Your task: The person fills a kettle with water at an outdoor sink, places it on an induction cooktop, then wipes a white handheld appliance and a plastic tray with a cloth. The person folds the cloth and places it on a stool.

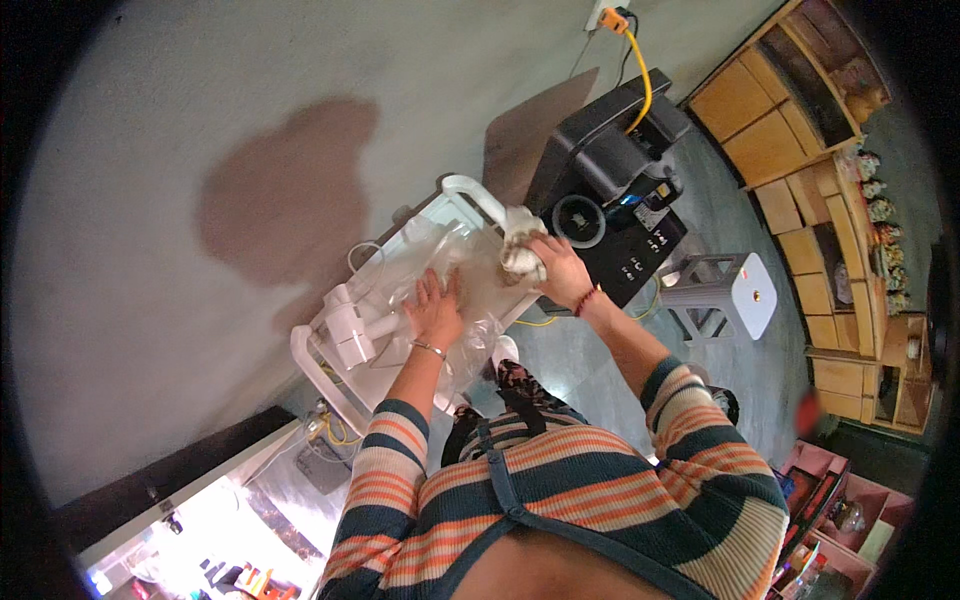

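A white trolley or cart [345, 397] with raised handles at both ends stands before me against the wall. My right hand [561, 271] grips a bunched white cloth with brownish stains [523, 251] at the trolley's far right corner, close to the curved handle. Spread flat, my left hand [435, 311] rests on crumpled clear plastic [457, 259] over the trolley top. A white device with a cylindrical head [349, 330] lies left of that hand, partly under or beside the plastic.
Right of the trolley stands a black machine [607, 150] with a yellow cable [645, 75] running to a wall outlet. Beyond it are a grey-white stool [757, 296] and wooden shelves [810, 277]. Pink compartments [885, 495] with items are at lower right, a brightly lit surface [217, 525] at lower left.
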Motion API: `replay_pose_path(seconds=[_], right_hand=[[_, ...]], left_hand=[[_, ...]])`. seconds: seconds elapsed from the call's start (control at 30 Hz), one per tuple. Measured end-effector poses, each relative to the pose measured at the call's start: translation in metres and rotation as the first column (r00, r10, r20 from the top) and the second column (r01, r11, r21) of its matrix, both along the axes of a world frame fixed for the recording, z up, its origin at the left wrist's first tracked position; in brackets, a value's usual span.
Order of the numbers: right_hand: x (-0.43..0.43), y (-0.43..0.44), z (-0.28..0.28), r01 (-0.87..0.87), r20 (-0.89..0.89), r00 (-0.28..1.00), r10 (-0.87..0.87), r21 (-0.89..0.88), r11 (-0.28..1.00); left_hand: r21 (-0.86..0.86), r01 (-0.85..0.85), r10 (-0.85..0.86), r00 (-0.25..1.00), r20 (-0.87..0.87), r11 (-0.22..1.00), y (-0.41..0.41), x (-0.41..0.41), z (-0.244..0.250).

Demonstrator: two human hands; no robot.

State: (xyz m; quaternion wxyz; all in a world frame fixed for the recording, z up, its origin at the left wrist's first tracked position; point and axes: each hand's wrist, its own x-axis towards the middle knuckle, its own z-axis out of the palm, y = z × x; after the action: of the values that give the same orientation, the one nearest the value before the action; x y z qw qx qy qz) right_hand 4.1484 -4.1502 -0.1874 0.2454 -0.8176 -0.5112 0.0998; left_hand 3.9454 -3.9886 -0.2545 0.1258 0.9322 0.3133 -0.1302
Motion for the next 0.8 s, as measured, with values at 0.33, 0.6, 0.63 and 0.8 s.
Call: replay_pose_path(seconds=[0.33,0.6,0.63,0.8], right_hand=[[0.004,0.017,0.135,-0.079,0.212,0.977,-0.004,0.381,0.921],[0.037,0.049,0.121,0.041,0.588,0.796,-0.144,0.185,0.982],[0.029,0.041,0.100,0.079,0.518,0.844,-0.140,0.137,0.987],[0.011,0.029,0.102,0.019,0.379,0.909,-0.177,0.384,0.923]], left_hand=[[0.072,0.036,-0.044,0.993,0.107,0.997,0.000,-0.008,-0.021],[0.128,0.083,-0.089,0.995,0.040,0.988,0.001,-0.002,-0.022],[0.111,0.103,-0.103,0.995,-0.008,0.989,-0.001,0.000,-0.013],[0.103,0.074,-0.064,0.993,-0.099,0.992,0.001,-0.006,-0.013]])
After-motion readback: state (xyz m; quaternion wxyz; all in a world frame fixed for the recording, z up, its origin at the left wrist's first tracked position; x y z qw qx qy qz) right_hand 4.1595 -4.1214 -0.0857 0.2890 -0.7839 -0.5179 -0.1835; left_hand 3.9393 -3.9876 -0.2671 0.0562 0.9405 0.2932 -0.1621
